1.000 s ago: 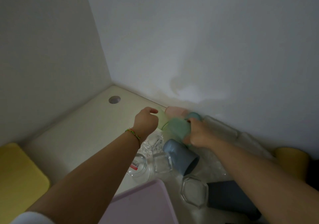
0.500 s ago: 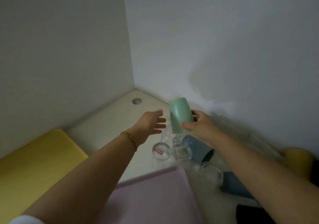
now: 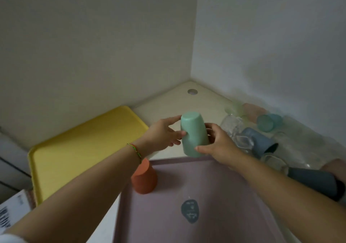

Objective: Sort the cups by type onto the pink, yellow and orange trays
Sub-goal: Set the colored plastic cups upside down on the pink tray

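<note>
A mint green cup (image 3: 193, 134), turned upside down, is in the air just above the far edge of the pink tray (image 3: 196, 196). My right hand (image 3: 219, 145) grips its right side near the rim. My left hand (image 3: 162, 136) touches its left side with spread fingers, the thumb up by the base. An orange cup (image 3: 143, 177) stands upside down on the pink tray's near-left corner. The yellow tray (image 3: 84, 149) lies to the left with nothing on it. Loose cups lie piled on the right: a blue one (image 3: 260, 141), a teal one (image 3: 267, 122), a pink one (image 3: 252, 109), a dark one (image 3: 316, 181) and clear glasses (image 3: 234, 126).
Walls meet in a corner straight ahead. The pale tabletop (image 3: 187, 104) has a round cable hole (image 3: 192, 91) near that corner. A white box with print (image 3: 11, 212) sits at the lower left. A dark sticker (image 3: 190, 211) marks the pink tray.
The green cup came out of the pile and now hangs over the pink tray's far edge. My left hand moved in and touches it. The view swung left, showing the orange cup.
</note>
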